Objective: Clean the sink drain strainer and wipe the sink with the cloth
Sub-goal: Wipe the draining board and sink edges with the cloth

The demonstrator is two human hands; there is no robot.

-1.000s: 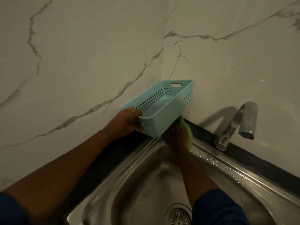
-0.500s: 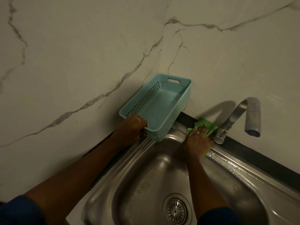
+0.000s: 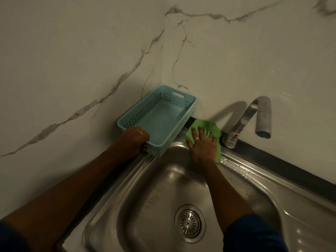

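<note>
The pale blue plastic basket (image 3: pixel 160 119), perforated and rectangular, holds nothing; the left hand (image 3: pixel 133 140) has its grip clenched on the near rim. The right hand (image 3: pixel 203 144) lies flat, grip released, pressing the crumpled green cloth (image 3: pixel 209 128) on the steel sink (image 3: pixel 138 206) rim beside the tap (image 3: pixel 251 120). The round slotted strainer (image 3: pixel 190 223) sits in the basin's drain.

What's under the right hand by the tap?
A green cloth, pressed flat by the right hand on the sink rim near the tap. The rim beneath is covered.
</note>
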